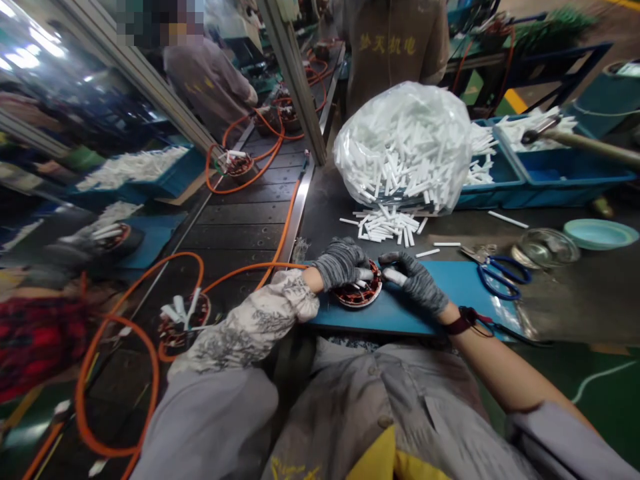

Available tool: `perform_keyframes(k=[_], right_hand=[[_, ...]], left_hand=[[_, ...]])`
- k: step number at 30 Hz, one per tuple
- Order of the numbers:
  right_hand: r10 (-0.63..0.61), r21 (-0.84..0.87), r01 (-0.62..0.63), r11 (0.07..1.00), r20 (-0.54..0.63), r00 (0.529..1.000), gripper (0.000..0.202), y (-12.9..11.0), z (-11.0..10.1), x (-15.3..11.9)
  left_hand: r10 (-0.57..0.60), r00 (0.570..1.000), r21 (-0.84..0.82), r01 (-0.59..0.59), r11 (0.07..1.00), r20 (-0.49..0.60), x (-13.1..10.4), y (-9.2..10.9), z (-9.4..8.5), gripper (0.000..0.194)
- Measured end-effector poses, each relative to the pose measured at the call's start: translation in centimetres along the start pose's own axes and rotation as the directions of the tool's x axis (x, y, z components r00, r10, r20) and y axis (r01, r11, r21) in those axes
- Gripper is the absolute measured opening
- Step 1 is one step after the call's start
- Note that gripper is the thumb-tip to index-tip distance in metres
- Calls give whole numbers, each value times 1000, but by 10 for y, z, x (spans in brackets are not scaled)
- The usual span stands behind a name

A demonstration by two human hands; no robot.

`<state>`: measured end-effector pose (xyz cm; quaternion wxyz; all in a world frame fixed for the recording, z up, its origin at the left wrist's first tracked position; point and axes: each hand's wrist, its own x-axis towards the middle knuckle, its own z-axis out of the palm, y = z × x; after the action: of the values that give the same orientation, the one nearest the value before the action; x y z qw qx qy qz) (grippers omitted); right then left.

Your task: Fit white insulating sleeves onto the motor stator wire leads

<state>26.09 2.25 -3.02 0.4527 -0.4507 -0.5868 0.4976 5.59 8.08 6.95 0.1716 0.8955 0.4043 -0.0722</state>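
Observation:
A round motor stator point(361, 301) with copper-coloured windings and a pale rim lies on a blue mat point(415, 317) in front of me. My left hand point(344, 263), in a grey striped glove, curls over the stator's far left side and grips it, with its whitish thumb tip over the windings. Small white pieces point(359, 284) show among the coils under that thumb. Close to the stator's right rim is my right hand point(417, 280), also gloved, with a white-covered thumb. Its forefinger and thumb are drawn together; whatever is between them is too small to make out.
Loose white tubes point(387, 225) lie beyond the mat, before a clear bag point(400, 147) full of them. Blue-handled scissors point(500, 277), a glass bowl point(545, 248) and blue bins point(565, 187) are right. Orange hose point(153, 373) loops beside another stator point(183, 320) at left; co-workers stand nearby.

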Motion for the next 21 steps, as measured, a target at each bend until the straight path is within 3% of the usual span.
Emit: perform_keyframes(k=[6, 10, 13, 17, 19, 21], right_hand=[[-32, -9, 32, 999, 0, 999, 33, -1, 8, -10], [-16, -51, 14, 999, -31, 999, 31, -5, 12, -10], [39, -6, -40, 999, -45, 998, 35, -5, 11, -8], [40, -22, -42, 999, -107, 993, 33, -10, 4, -16], [-21, -97, 6, 995, -161, 987, 27, -15, 4, -25], [-91, -196, 57, 979, -168, 982, 23, -19, 9, -33]], left_hand=[[188, 982, -423, -169, 890, 3, -11, -31, 1, 31], [175, 981, -623, -89, 777, 79, -5, -30, 7, 33], [76, 997, -582, -43, 812, 33, 4, -17, 11, 30], [-11, 1000, -292, 11, 956, 2, 4, -10, 9, 43], [-47, 999, -304, 41, 952, -12, 3, -11, 9, 41], [-97, 994, -429, 63, 901, -59, 2, -10, 13, 34]])
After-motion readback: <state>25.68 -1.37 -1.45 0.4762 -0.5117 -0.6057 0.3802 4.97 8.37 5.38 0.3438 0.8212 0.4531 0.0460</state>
